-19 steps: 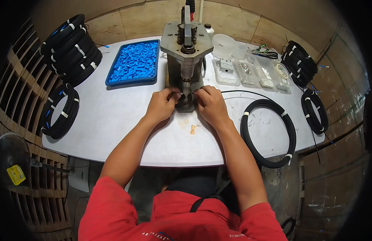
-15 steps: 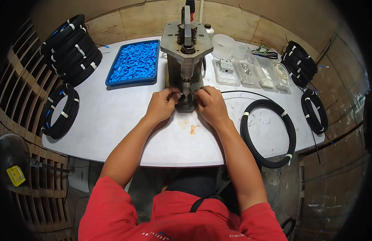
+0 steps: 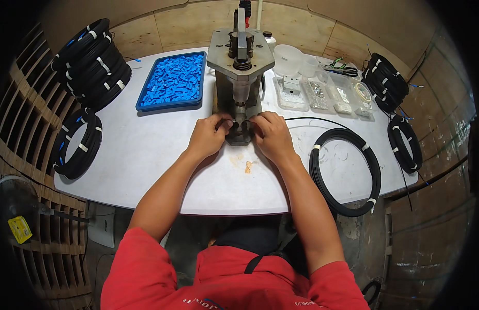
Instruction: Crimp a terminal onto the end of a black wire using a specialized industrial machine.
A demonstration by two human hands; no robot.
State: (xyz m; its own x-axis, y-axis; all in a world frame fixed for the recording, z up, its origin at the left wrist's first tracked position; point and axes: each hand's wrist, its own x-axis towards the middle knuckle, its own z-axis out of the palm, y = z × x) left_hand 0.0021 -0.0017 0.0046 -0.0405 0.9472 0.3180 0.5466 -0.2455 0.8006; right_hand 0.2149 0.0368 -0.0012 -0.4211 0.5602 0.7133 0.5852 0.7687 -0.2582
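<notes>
A metal bench press [image 3: 240, 77] stands at the far middle of the table, its ram pointing down at the small base. On the left of the ram, my left hand [image 3: 210, 135] pinches something too small to make out. Opposite it, my right hand [image 3: 273, 132] is closed on the end of a black cable [image 3: 318, 119] at the ram's tip. That cable runs rightward to a black cable coil [image 3: 373, 165] bound with white ties, lying by my right forearm. The point where the fingertips meet the press is partly hidden.
A dark blue tray [image 3: 141, 108] of small blue pieces sits left of the press. Stacked cable coils [image 3: 97, 67] rise at the left, with more coils [image 3: 385, 80] at the right. Clear plastic boxes [image 3: 293, 106] of small parts and green-handled pliers [image 3: 341, 65] lie behind the right hand.
</notes>
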